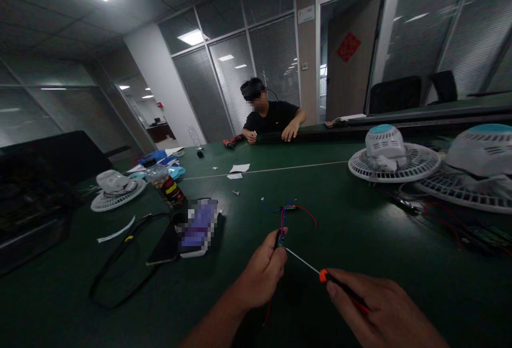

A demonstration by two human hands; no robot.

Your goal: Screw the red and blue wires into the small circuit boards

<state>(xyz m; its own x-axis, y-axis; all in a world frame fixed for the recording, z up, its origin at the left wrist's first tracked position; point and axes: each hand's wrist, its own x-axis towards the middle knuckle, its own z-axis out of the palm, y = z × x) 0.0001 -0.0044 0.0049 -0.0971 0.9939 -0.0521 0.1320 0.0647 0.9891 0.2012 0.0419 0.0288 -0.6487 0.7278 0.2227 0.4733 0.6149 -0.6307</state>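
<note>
The left hand [264,267] pinches a small circuit board [281,242]; the right hand [378,299] grips 1 screwdriver [324,276], its tip near the board.

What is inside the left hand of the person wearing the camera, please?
The left hand holds a small green board, with red and blue wires extending beyond it. A screwdriver points toward it. The part within the grip is covered and cannot be seen.

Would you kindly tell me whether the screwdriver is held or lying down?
Held: the right grip is closed around the screwdriver, which points toward the left grip; whether it touches the circuit board is unclear.
</note>
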